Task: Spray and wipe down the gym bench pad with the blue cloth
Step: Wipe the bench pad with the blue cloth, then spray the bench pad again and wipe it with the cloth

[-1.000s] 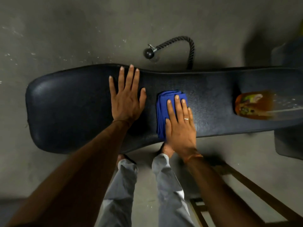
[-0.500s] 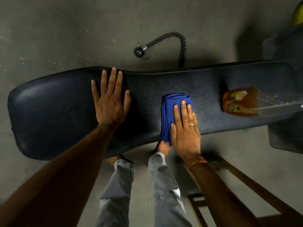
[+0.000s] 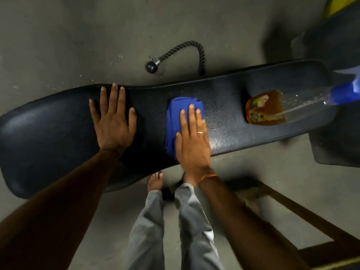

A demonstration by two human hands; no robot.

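Blue cloth [image 3: 176, 117] lies under flat right hand [image 3: 191, 139] (fingers extended) on bench pad [image 3: 58, 121].

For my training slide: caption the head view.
Right hand presses blue cloth on bench pad; left hand braces; spray bottle rests nearby.

Pebbled, faintly glossy vinyl bench pad [image 3: 224, 106] (soft blue cloth [image 3: 173, 117] atop), clear plastic bottle [image 3: 282, 108]
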